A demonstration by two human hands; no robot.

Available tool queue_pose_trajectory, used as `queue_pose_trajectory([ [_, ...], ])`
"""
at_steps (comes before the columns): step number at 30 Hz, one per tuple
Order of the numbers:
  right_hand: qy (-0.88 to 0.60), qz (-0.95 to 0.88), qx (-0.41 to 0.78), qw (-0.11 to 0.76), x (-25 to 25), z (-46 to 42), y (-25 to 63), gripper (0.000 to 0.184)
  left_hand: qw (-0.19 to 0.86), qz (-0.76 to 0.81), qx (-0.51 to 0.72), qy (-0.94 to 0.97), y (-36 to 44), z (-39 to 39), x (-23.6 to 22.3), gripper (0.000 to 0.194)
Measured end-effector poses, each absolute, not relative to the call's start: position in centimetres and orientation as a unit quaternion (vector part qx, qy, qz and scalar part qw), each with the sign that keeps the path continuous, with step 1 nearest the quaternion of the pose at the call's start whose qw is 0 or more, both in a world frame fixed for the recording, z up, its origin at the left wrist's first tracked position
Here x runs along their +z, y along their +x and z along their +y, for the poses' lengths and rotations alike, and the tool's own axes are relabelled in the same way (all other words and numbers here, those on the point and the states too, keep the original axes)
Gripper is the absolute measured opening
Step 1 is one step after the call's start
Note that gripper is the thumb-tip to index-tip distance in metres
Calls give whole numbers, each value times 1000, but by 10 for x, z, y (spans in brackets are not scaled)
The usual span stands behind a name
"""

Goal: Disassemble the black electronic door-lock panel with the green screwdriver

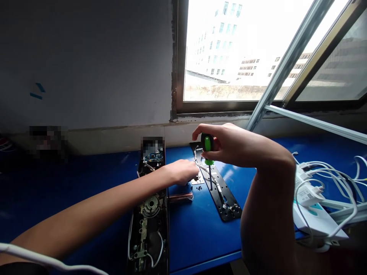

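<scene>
My right hand [223, 142] is wrapped round the handle of a green and black screwdriver [209, 149]. The screwdriver stands nearly upright, its shaft pointing down at a long black metal plate [226, 191] with holes. Along that plate runs a white-wrapped cable [215, 181]. My left hand [185, 172] is closed at the plate's left edge, beside the cable; its fingertips are hidden, so what they pinch cannot be made out. Just below it lie a small silvery metal piece [197, 179] and several tiny dark screws [199, 188].
A long black housing [151, 229] with a circuit board and mechanical parts lies under my left forearm. Beside it is a copper-coloured cylinder [181, 197] in clear wrap. White cables and a power strip [309, 191] crowd the right. Metal struts [315, 120] cross before the window.
</scene>
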State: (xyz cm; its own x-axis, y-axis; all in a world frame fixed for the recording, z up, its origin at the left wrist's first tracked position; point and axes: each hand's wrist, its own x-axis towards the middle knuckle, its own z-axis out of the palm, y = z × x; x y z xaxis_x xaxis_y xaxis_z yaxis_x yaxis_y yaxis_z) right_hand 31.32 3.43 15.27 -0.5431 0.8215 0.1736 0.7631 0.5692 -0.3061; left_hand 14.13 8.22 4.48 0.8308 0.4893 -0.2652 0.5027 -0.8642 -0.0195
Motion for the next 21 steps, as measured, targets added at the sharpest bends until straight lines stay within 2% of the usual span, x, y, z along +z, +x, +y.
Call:
queue_pose_trajectory([
  [4,-455,-874,99,139,155,34,313,37,18,260,-134,956,142,81,45,19],
  [10,-433,-880,100,167,151,34,313,39,11,279,-104,955,129,76,54,21],
  [14,-405,-889,90,195,153,32,309,38,23,294,5,956,91,64,76,18],
  [17,-370,-891,95,246,156,29,297,36,51,316,117,940,50,54,90,20],
  [21,-328,-864,75,374,157,25,269,36,42,346,213,913,0,47,90,23],
])
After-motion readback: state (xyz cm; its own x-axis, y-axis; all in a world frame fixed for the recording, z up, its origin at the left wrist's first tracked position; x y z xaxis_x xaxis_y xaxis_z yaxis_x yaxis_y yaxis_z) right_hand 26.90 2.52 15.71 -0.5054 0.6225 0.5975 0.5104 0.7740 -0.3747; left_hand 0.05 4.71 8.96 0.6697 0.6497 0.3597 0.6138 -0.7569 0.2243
